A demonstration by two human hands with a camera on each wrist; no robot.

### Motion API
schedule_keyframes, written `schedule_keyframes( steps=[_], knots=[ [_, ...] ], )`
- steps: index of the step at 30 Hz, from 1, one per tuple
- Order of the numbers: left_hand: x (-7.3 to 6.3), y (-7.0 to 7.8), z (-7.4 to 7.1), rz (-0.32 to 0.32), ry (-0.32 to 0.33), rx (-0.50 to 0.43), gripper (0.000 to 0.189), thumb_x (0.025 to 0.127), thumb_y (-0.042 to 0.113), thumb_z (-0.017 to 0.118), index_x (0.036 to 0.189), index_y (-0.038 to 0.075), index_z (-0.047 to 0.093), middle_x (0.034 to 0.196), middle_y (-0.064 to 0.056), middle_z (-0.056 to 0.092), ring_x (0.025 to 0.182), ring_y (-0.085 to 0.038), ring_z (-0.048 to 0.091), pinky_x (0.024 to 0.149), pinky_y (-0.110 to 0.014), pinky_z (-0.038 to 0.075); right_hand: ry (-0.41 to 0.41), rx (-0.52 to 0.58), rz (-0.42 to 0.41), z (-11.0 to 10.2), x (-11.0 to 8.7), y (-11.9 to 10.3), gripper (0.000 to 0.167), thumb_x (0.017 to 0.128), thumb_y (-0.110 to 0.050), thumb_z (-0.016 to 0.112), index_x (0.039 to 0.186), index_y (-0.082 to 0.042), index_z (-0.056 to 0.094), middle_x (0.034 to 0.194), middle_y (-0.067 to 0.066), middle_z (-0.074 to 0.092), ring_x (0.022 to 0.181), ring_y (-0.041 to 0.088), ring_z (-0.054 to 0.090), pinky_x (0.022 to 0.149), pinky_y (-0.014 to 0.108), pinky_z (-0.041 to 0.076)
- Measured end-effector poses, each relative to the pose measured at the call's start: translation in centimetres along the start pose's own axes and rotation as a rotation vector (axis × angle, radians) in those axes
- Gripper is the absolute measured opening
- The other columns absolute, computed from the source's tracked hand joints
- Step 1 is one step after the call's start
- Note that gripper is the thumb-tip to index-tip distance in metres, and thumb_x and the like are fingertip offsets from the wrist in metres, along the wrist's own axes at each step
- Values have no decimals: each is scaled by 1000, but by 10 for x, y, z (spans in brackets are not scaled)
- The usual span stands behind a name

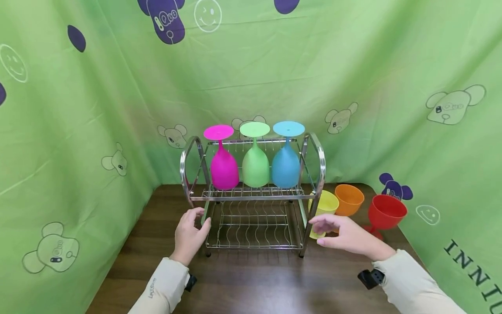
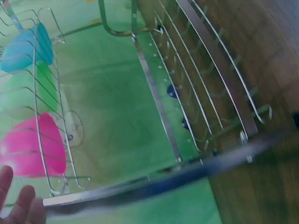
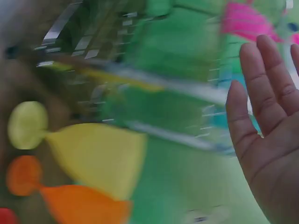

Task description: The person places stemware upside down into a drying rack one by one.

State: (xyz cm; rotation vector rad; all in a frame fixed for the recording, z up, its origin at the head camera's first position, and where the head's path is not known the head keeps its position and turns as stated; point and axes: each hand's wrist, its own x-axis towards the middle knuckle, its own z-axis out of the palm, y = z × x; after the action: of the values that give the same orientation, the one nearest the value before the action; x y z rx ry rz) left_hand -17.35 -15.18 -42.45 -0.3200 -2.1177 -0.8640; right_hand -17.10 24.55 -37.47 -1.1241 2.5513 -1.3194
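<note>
A two-tier metal dish rack stands between my hands. Three goblets sit upside down on its upper tier: pink, light green and blue. My left hand is beside the rack's left side, fingers loosely bent and holding nothing. On the other side, my right hand hovers at the right leg, in front of the upright yellow goblet, part of which it hides. In the right wrist view its fingers extend with nothing in them; that view is blurred.
An orange goblet and a red goblet stand upright on the brown wooden table, right of the rack. The rack's lower tier shows bare wires. A green printed curtain encloses the back and sides.
</note>
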Motion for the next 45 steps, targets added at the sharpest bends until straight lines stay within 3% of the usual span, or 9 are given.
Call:
schedule_keyframes(
  steps=[5, 9, 13, 16, 21, 26, 32, 36, 45],
  knots=[
    [-7, 12, 13, 60, 1, -101, 26, 69, -3, 73, 94, 0, 64, 81, -8, 65, 75, -25, 58, 57, -32, 48, 51, 101, 87, 14, -14, 44, 32, 84, 0, 67, 112, 11, 56, 94, -7, 63, 83, 5, 59, 70, 24, 52],
    [-14, 21, 27, 99, -55, -147, 28, 69, -1, 74, 96, 0, 65, 83, -7, 66, 77, -22, 58, 59, -29, 48, 164, 106, 254, 24, -17, 73, 33, 87, -4, 65, 115, 12, 56, 94, 5, 65, 82, 0, 58, 70, 22, 51],
    [-18, 29, 39, 123, -119, -166, 31, 69, 1, 76, 98, 1, 66, 85, -6, 66, 78, -20, 57, 61, -28, 48, 271, 65, 436, 29, -18, 94, 41, 89, -9, 65, 120, 13, 53, 96, 12, 65, 85, 8, 59, 72, 23, 51],
    [-21, 34, 46, 110, -179, -175, 33, 69, 2, 76, 101, 1, 66, 86, -6, 66, 78, -19, 57, 62, -30, 48, 305, 13, 563, 31, -16, 108, 52, 90, -17, 64, 129, 12, 45, 98, 16, 63, 91, 23, 59, 74, 29, 50],
    [-26, 45, 52, 19, -325, -191, 35, 74, 6, 76, 107, 3, 65, 91, -5, 66, 81, -17, 56, 65, -28, 47, 352, 13, 725, 37, -7, 122, 74, 91, -28, 62, 139, 15, 25, 108, 28, 57, 102, 38, 54, 78, 36, 47],
    [-29, 52, 59, -18, -445, -179, 34, 78, 10, 74, 111, 6, 64, 95, -2, 65, 87, -16, 56, 71, -28, 47, 450, 81, 712, 45, 5, 134, 82, 90, -27, 63, 139, 19, 17, 118, 38, 49, 107, 45, 52, 83, 39, 49],
    [-30, 57, 67, 31, -529, -143, 41, 78, 17, 74, 116, 8, 64, 99, -1, 67, 90, -17, 58, 69, -27, 48, 568, 185, 658, 49, 8, 149, 74, 83, -27, 70, 126, 20, 33, 117, 37, 46, 106, 45, 51, 91, 48, 44],
    [-30, 59, 68, 68, -560, -123, 44, 77, 21, 74, 119, 9, 64, 99, 0, 67, 88, -15, 57, 66, -23, 45, 554, 226, 690, 47, 13, 149, 73, 85, -22, 70, 134, 14, 30, 127, 35, 43, 115, 44, 45, 100, 52, 37],
    [-28, 61, 68, 94, -627, -88, 46, 79, 24, 74, 121, 11, 62, 101, 3, 65, 91, -17, 57, 76, -26, 48, 570, 243, 729, 48, 27, 152, 71, 84, -11, 66, 140, 6, 26, 131, 29, 41, 116, 39, 41, 101, 49, 34]
  ],
)
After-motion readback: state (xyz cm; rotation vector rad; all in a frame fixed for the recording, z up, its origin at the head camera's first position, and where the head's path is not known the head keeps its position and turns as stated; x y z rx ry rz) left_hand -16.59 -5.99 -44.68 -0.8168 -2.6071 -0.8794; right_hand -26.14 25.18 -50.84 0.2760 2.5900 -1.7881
